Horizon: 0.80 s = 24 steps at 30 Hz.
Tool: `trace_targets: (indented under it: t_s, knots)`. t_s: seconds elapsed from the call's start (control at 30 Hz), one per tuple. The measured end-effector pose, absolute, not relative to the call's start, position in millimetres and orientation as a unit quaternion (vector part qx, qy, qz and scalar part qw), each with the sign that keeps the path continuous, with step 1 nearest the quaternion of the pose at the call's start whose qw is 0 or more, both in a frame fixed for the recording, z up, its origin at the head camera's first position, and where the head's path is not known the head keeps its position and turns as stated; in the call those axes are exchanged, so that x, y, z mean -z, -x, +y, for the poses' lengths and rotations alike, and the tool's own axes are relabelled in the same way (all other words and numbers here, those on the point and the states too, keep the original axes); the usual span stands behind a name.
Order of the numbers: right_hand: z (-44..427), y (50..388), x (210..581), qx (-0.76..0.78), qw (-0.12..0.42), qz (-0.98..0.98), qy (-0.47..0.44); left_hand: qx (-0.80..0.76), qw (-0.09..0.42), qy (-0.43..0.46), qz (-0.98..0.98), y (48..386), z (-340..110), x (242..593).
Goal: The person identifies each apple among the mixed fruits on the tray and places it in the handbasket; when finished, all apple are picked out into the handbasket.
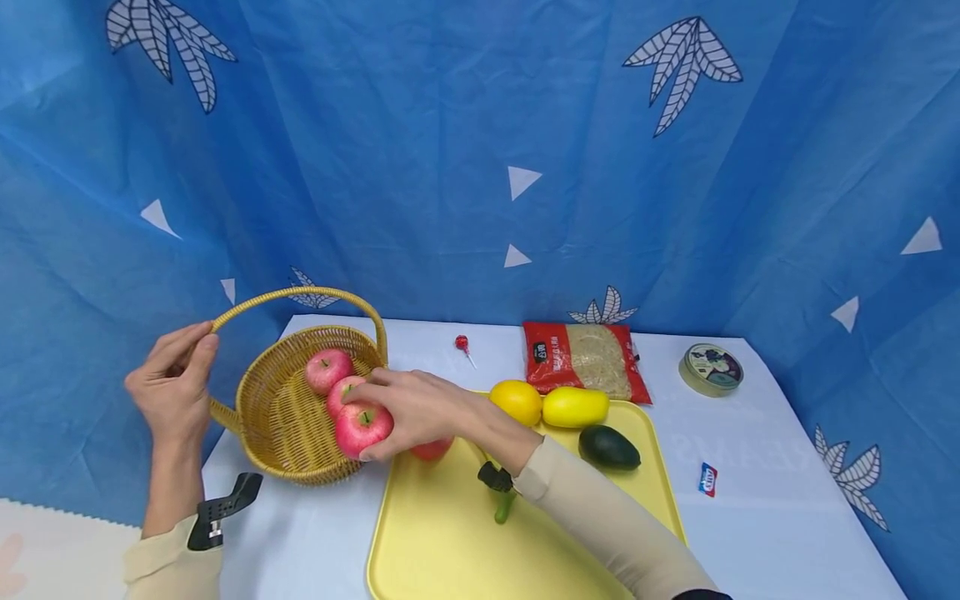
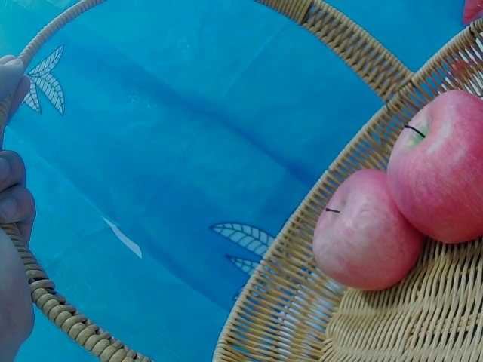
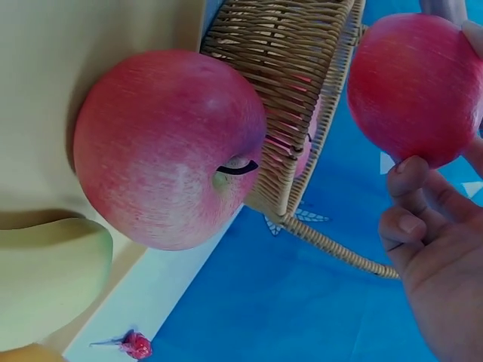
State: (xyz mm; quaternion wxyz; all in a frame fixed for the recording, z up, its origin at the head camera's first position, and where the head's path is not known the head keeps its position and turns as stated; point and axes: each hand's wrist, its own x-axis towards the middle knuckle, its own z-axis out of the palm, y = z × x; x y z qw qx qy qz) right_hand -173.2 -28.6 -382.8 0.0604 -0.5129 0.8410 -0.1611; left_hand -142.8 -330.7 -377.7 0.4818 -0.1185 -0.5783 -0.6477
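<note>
My left hand [image 1: 174, 379] grips the arched handle [image 1: 300, 292] of a wicker basket [image 1: 288, 417], which leans with its mouth tipped toward the tray. Two pink-red apples [image 2: 367, 230] rest inside the basket, touching each other. Over the basket's right rim, my right hand [image 1: 420, 408] holds another red apple [image 1: 363, 431] between thumb and fingers; in the right wrist view this held apple [image 3: 415, 89] hangs beside the basket's mouth. One more apple [image 3: 170, 151] sits on the yellow tray [image 1: 450, 542], mostly hidden by my right hand in the head view.
On the tray are a round yellow-orange fruit [image 1: 516, 403], a yellow oblong fruit [image 1: 576, 407], a dark green avocado-like fruit [image 1: 609, 447] and a green-tipped item [image 1: 504, 507] under my forearm. Beyond lie a lollipop [image 1: 462, 343], red food bag [image 1: 540, 358], round tin [image 1: 711, 370] and small packet [image 1: 707, 479].
</note>
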Motion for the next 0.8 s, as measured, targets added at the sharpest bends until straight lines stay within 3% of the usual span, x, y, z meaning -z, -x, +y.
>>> trace_targets:
  t_s: [0.8]
  knots:
    - [-62, 187, 392, 0.159, 0.08, 0.853, 0.491, 0.66, 0.48, 0.132, -0.562, 144, -331, 378]
